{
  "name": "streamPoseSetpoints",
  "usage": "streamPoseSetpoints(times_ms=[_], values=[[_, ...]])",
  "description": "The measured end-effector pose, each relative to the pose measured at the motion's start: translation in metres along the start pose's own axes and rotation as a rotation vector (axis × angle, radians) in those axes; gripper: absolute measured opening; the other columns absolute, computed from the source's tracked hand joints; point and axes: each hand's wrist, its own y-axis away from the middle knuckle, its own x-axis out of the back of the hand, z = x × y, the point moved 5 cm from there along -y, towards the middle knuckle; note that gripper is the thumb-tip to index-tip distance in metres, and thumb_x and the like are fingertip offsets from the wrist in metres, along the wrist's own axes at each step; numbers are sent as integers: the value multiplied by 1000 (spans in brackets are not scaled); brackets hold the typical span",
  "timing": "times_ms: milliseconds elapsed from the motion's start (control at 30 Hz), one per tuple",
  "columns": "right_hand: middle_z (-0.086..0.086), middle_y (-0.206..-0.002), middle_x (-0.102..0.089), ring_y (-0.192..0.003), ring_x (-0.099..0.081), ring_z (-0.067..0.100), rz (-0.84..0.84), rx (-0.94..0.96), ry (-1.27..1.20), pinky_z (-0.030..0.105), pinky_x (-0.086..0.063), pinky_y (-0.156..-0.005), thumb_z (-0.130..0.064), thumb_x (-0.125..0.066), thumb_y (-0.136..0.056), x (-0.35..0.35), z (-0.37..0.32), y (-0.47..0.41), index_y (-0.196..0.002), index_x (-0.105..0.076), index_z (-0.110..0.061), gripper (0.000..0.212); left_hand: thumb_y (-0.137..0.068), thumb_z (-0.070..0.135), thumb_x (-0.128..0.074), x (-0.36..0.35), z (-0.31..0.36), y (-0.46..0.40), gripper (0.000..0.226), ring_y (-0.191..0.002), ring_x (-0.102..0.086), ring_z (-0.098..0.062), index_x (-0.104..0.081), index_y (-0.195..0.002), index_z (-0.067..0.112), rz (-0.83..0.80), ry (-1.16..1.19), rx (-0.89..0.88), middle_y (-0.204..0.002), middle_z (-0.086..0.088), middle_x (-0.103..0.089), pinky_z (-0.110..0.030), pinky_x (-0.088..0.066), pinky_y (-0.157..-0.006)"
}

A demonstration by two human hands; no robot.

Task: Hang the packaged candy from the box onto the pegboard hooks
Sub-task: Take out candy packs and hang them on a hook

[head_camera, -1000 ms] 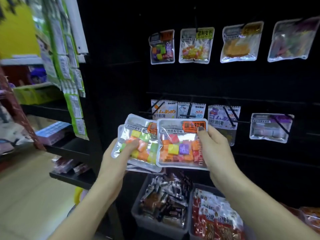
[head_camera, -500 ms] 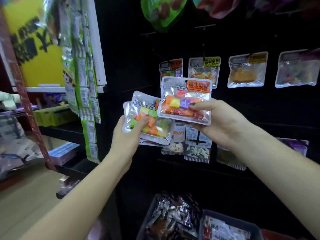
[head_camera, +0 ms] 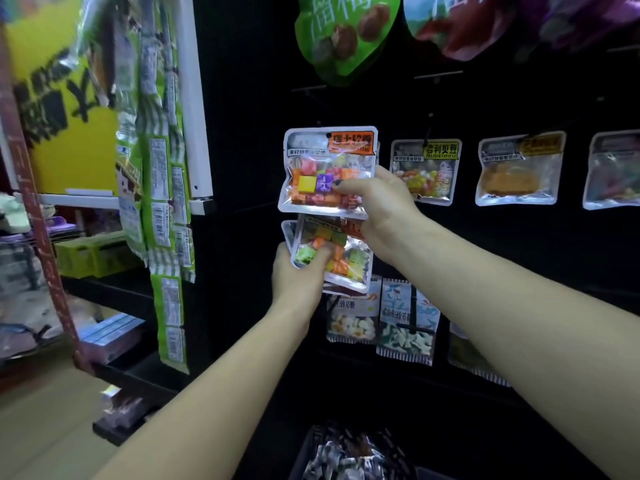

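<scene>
My right hand [head_camera: 379, 209] pinches a clear candy packet [head_camera: 327, 168] with coloured cubes and an orange label, held upright against the black pegboard [head_camera: 485, 237]. The packet's hang hole sits near the top, where a hook [head_camera: 320, 124] pokes out. Below it my left hand [head_camera: 299, 278] grips a small stack of similar candy packets [head_camera: 334, 254]. The grey box [head_camera: 349, 455] with wrapped sweets shows at the bottom edge.
Other packets hang to the right: a yellow-labelled one [head_camera: 424, 171], an orange one [head_camera: 517, 169], another at the edge [head_camera: 613, 171]. Big green bag [head_camera: 343, 32] hangs above. White packets [head_camera: 381, 320] hang lower. Green strips [head_camera: 162, 188] and shelves [head_camera: 114, 289] stand left.
Both hands have risen toward the pegboard. My right hand lifted its packet up and left to the hook row, covering the packet hanging there. My left hand's stack now sits below it.
</scene>
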Motion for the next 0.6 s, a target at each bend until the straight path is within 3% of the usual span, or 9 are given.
streamPoseSetpoints(times_ms=[100,167,233,367,467,600], values=[[13,-108,-75,-95,-66,23,-11,35,-11,35,-49,-79,5,-69,-87,-8,-4,-7,-98,-68,-15,22,-79,42,-81,-13,-1,-3,39,-99,-73,-14,-62,-112,36,-26,12,6,-106,8,-74,-41,-59,-92],[10,-104,-73,-89,-63,19,-14,47,-27,29,-41,-71,5,-69,-88,-10,-6,-10,-101,-68,-13,22,-86,38,-80,-22,1,-1,30,-97,-67,-3,-57,-105,40,-44,7,-6,-102,19,-68,-27,-53,-85],[8,-102,-72,-84,-63,14,-5,35,-32,27,-38,-66,4,-68,-89,-9,-8,-11,-107,-67,-11,23,-90,37,-78,-29,1,2,35,-94,-57,9,-51,-110,43,-62,9,-23,-102,29,-58,-19,-44,-79],[13,-109,-73,-93,-63,21,2,24,-2,33,-41,-70,3,-69,-90,-9,-7,-17,-105,-66,-10,19,-90,36,-78,-28,-4,2,32,-89,-61,17,-54,-108,46,-23,0,-36,-102,28,-63,-12,-43,-74],[9,-99,-70,-93,-62,24,-10,34,-8,37,-45,-75,3,-69,-89,-13,-6,-20,-95,-65,-13,17,-90,36,-77,-23,-6,0,29,-85,-59,23,-55,-105,49,21,13,-45,-103,27,-64,-11,-43,-74],[11,-108,-72,-98,-65,26,-13,7,-26,43,-51,-86,2,-68,-90,-12,0,-23,-100,-66,-11,17,-87,35,-79,-15,-14,-2,28,-93,-71,-1,-60,-108,41,121,44,-28,-103,16,-72,-27,-56,-81]])
